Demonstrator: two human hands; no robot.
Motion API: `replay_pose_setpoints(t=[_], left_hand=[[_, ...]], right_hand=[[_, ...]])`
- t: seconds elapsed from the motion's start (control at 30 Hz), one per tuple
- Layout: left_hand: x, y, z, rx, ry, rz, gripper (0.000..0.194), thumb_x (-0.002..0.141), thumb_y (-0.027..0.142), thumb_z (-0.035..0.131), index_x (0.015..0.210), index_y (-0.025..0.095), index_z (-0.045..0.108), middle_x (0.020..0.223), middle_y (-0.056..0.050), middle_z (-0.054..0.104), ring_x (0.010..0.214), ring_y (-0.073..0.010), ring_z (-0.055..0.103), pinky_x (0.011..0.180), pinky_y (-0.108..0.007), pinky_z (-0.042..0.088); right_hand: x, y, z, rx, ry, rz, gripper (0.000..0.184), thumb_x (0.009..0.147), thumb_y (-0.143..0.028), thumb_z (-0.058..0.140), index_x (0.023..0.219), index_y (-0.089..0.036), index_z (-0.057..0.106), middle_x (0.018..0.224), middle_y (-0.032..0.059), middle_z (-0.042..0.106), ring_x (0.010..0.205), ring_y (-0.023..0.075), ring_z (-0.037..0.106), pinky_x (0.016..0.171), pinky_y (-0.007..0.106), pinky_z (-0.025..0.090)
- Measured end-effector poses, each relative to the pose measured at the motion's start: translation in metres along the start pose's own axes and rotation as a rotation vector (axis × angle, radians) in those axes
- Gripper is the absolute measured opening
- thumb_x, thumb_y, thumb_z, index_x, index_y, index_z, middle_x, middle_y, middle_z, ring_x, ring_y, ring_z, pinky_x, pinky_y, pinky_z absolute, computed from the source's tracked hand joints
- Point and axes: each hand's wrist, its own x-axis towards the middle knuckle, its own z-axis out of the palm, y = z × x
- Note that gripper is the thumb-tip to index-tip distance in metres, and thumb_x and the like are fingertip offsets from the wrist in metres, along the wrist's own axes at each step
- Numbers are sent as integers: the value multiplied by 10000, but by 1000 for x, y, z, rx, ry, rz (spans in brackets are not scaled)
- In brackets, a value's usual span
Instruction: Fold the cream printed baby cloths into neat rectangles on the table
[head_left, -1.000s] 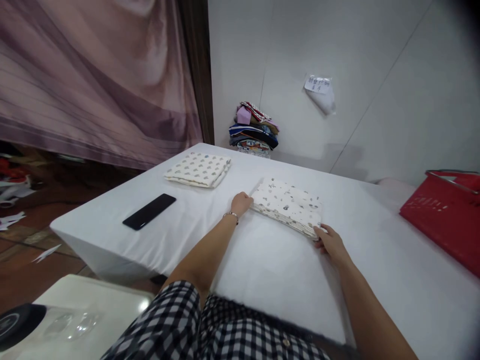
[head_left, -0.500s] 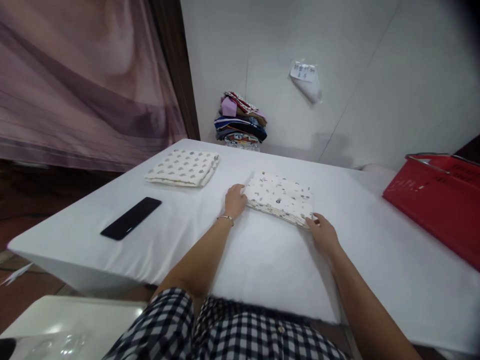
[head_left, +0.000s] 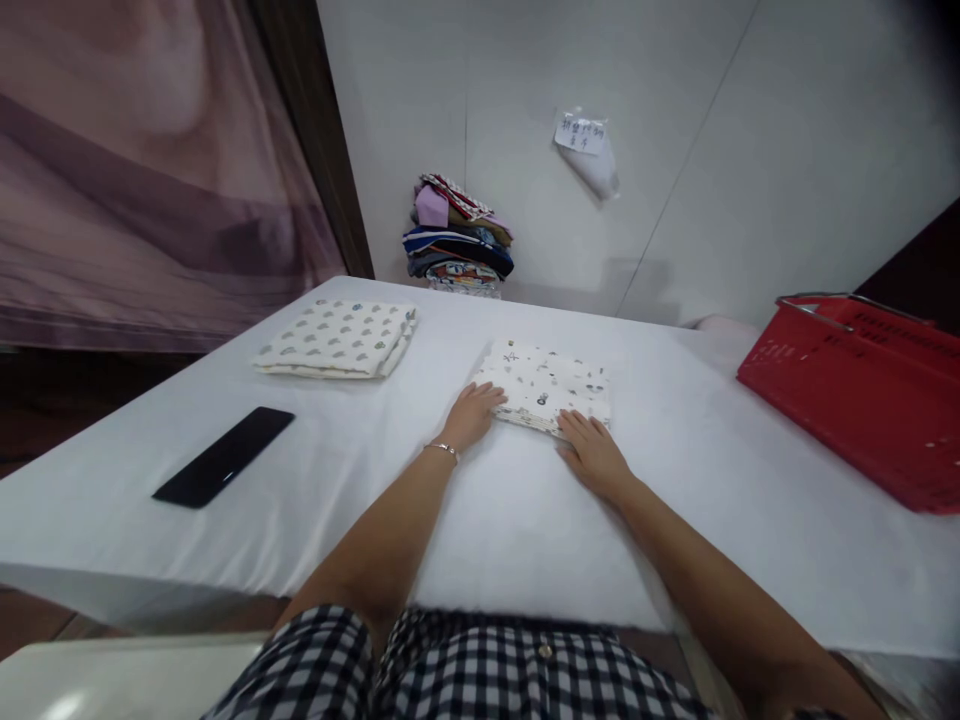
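Note:
A folded white cloth with small printed motifs point(head_left: 551, 378) lies flat on the white-covered table point(head_left: 510, 520) in front of me. My left hand point(head_left: 474, 412) rests on its near left corner, fingers stretched out over the top. On the near right part of the same cloth, my right hand point(head_left: 594, 450) lies palm down with its fingers extended. Neither hand grips the fabric. The layered folds show along the near edge between the hands. Farther left lies a second folded white cloth with a grey repeated print point(head_left: 337, 340), apart from both hands.
A black phone-like slab point(head_left: 225, 458) lies on the table's left side. At the right stands a red basket point(head_left: 855, 400) with metal handles. Behind the table a pile of folded fabrics point(head_left: 459, 235) is stacked against the wall, where a paper note point(head_left: 585, 145) hangs.
My right hand has moved left from the cloth's right corner onto its top near edge, fingers now flat. My left hand has flattened over the left corner. The view has shifted slightly right.

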Motion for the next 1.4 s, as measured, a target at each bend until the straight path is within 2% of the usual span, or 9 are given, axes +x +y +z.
replay_pose_setpoints(t=[0.3,0.43,0.6,0.7,0.8,1.0,1.1,1.2,1.4], left_hand=[[1,0,-1,-55,23,-36,496,776,12,376,1145,251,606,1302,22,538,1306,-131,365,1140,-390,178],[-1,-1,-1,-54,26,-25,524,755,-9,381,1155,248,601,1299,17,540,1303,-135,369,1136,-401,190],[-1,-1,2,-57,43,-18,530,744,-13,380,1150,242,605,1288,9,551,1299,-145,376,1131,-419,194],[-1,-1,3,-64,51,-20,529,734,-17,391,1138,242,612,1285,7,554,1299,-154,377,1130,-428,191],[-1,0,3,-79,56,-24,530,733,-22,391,1123,254,620,1282,18,557,1296,-155,381,1129,-433,189],[-4,0,1,-122,51,-36,557,718,-35,389,1128,264,621,1283,24,554,1301,-153,375,1126,-441,191],[-5,1,1,-141,37,-57,557,707,-31,396,1127,257,623,1291,21,546,1297,-154,382,1127,-437,198],[-5,1,2,-160,27,-68,561,696,-26,404,1124,262,626,1291,23,543,1292,-156,390,1130,-437,197],[-4,1,3,-178,28,-84,569,683,-40,401,1113,255,630,1282,18,553,1294,-153,387,1130,-444,196]], right_hand=[[13,-8,-18,47,-79,52,577,927,-448,311,1434,-172,292,1493,66,225,1385,225,167,1115,457,151],[15,-12,-13,47,-80,5,612,922,-500,298,1444,-180,270,1500,73,203,1389,239,144,1116,467,127],[24,-8,-25,177,-187,36,665,909,-591,229,1456,-213,231,1509,62,170,1393,235,127,1113,472,132],[58,-4,-43,213,-127,38,672,907,-602,219,1460,-219,217,1518,59,131,1400,225,79,1119,458,108],[114,-7,-49,209,-85,-13,666,914,-582,232,1454,-192,233,1520,75,126,1402,223,61,1116,453,109],[218,-27,-17,161,-67,-62,645,924,-525,260,1444,-143,234,1519,100,131,1402,233,54,1106,464,105],[236,-33,8,129,-122,-26,664,921,-547,219,1447,-141,225,1520,90,127,1402,232,42,1108,463,80],[237,-33,25,113,-137,-33,679,919,-567,158,1453,-151,213,1524,69,106,1403,221,29,1111,451,60],[242,-25,12,183,-214,-28,688,908,-587,168,1455,-173,211,1527,63,96,1403,230,38,1107,456,76]])
